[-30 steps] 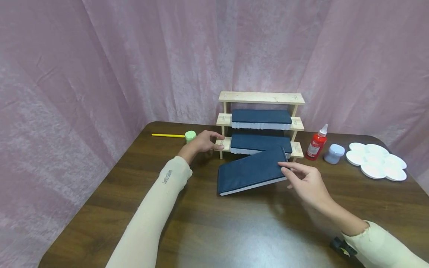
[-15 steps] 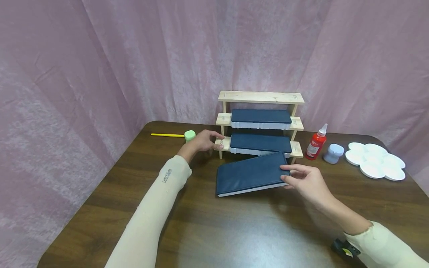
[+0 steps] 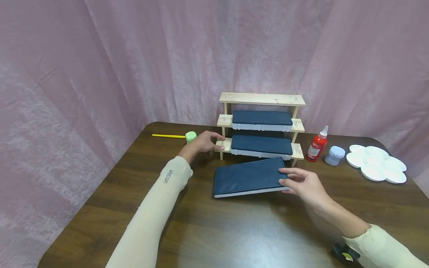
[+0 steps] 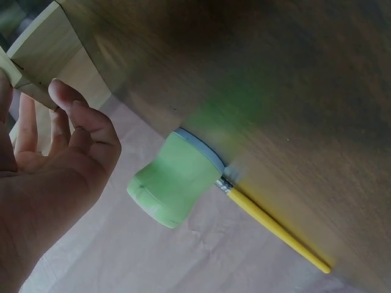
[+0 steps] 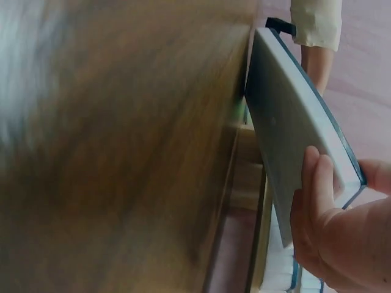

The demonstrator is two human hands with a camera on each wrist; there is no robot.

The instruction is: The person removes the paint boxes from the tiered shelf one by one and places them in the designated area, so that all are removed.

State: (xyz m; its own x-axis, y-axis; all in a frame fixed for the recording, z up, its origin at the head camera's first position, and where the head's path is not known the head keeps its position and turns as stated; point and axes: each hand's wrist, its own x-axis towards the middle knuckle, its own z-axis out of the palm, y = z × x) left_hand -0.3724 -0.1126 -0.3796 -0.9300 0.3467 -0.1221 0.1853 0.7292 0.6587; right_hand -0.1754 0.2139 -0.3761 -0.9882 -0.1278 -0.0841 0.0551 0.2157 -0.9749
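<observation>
— What is the right hand holding?
— One blue case, pinched at its right end, lifted above the table.
— And the left hand?
— Its fingers curl around the left end of the wooden rack.
— How many cases past the hands?
— Two more on the rack. Three in all.

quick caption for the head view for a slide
Right hand lifts one end of a dark blue case before a wooden rack; left hand steadies it.
</observation>
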